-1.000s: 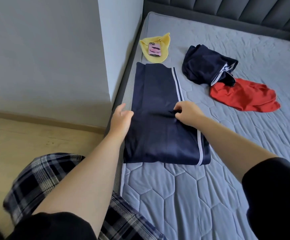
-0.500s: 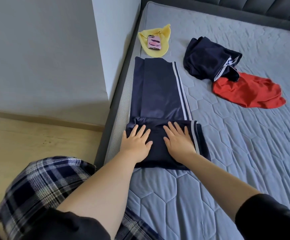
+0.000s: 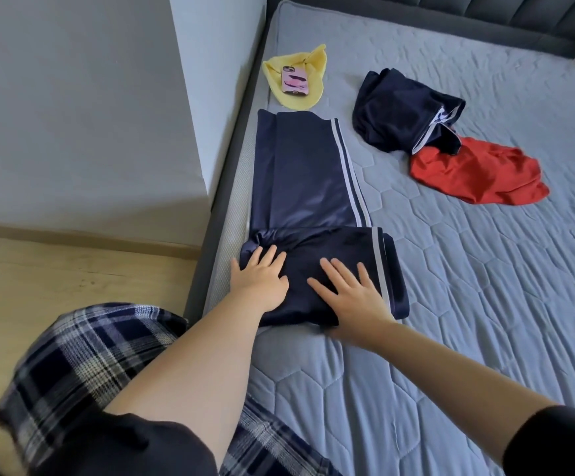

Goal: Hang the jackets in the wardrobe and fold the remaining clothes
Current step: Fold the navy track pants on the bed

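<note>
On the bed (image 3: 450, 304) edge | left hand (image 3: 260, 278), right hand (image 3: 351, 297): both grips spread flat, pressing folded end of trousers (image 3: 299, 173) under palms | risk: slippery cloth may slide, fold loosens when palms lift.

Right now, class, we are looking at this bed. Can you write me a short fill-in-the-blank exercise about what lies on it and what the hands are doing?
1. Both hands, the left hand and the right hand, press flat on the folded end of the navy ____.
2. The phone lies on a ____ cloth.
3. The crumpled navy garment partly overlaps a ____ garment.

Missing words: trousers; yellow; red
</note>
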### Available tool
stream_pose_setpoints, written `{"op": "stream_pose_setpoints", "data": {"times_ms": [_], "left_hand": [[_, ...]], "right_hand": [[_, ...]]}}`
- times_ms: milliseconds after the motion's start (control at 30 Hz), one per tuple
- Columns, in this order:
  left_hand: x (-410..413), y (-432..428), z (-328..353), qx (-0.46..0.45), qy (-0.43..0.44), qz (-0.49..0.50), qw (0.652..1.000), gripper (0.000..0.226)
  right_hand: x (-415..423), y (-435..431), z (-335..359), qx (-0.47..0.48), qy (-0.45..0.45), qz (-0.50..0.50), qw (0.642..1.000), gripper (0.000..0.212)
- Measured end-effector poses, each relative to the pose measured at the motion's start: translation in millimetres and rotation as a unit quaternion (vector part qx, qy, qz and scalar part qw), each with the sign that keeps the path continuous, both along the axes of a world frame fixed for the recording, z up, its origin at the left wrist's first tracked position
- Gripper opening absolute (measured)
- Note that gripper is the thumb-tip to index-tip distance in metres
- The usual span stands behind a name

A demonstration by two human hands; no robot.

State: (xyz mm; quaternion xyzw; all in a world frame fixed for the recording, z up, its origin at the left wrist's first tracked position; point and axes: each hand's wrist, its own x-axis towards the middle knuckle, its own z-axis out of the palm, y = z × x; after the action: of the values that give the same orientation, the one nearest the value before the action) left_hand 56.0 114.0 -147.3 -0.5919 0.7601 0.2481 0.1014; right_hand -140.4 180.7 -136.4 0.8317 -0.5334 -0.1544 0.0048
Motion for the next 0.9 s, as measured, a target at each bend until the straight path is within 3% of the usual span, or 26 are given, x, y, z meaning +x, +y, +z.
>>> {"op": "stream_pose_setpoints", "data": {"times_ms": [133, 267, 333, 400, 467, 533, 600, 667, 733, 767, 833, 900], "left_hand": [[5.6, -3.7, 6.5, -0.003, 0.036, -0.009, 0.999, 0.052], [13.2, -9.8, 17.5, 0.04, 0.065, 0.004, 0.997, 0.044], [13.0, -14.9, 30.4, 0.066, 0.067, 0.036, 0.995, 0.044], [16.1, -18.7, 41.0, 0.103, 0.097, 0.074, 0.987, 0.05], [23.3, -17.5, 48.0, 0.2, 0.131, 0.108, 0.965, 0.057], [28.8, -10.5, 52.8, 0.315, 0.153, 0.141, 0.926, 0.066], [28.0, -8.0, 50.5, 0.357, 0.221, 0.206, 0.884, 0.07], [26.6, -12.4, 47.2, 0.353, 0.326, 0.333, 0.811, 0.071], [30.3, -21.8, 49.2, 0.365, 0.443, 0.398, 0.716, 0.073], [32.9, -27.3, 49.7, 0.357, 0.496, 0.395, 0.686, 0.074], [34.8, -28.9, 50.5, 0.336, 0.556, 0.36, 0.67, 0.08], [29.0, -22.3, 44.1, 0.302, 0.546, 0.332, 0.707, 0.085]], "right_hand": [[9.3, -1.1, 3.0, -0.002, -0.007, -0.048, 0.999, 0.08], [18.8, -26.3, 33.0, 0.023, -0.076, -0.083, 0.993, 0.031], [17.5, -46.1, 53.6, 0.099, -0.109, -0.109, 0.983, 0.015], [15.2, -60.6, 68.0, 0.211, -0.132, -0.149, 0.957, 0.019], [16.5, -68.2, 79.7, 0.329, -0.102, -0.169, 0.923, 0.025], [16.8, -73.6, 89.7, 0.455, -0.091, -0.172, 0.869, 0.042], [13.8, -80.7, 96.7, 0.531, -0.149, -0.2, 0.809, 0.046], [6.9, -91.1, 100.3, 0.507, -0.193, -0.228, 0.809, 0.036], [-1.7, -105.0, 101.2, 0.407, -0.207, -0.24, 0.857, 0.028], [-6.2, -112.2, 99.7, 0.349, -0.209, -0.242, 0.881, 0.025], [-12.6, -124.0, 92.7, 0.241, -0.207, -0.229, 0.92, 0.025], [-13.9, -126.1, 81.5, 0.132, -0.194, -0.218, 0.947, 0.035]]}}
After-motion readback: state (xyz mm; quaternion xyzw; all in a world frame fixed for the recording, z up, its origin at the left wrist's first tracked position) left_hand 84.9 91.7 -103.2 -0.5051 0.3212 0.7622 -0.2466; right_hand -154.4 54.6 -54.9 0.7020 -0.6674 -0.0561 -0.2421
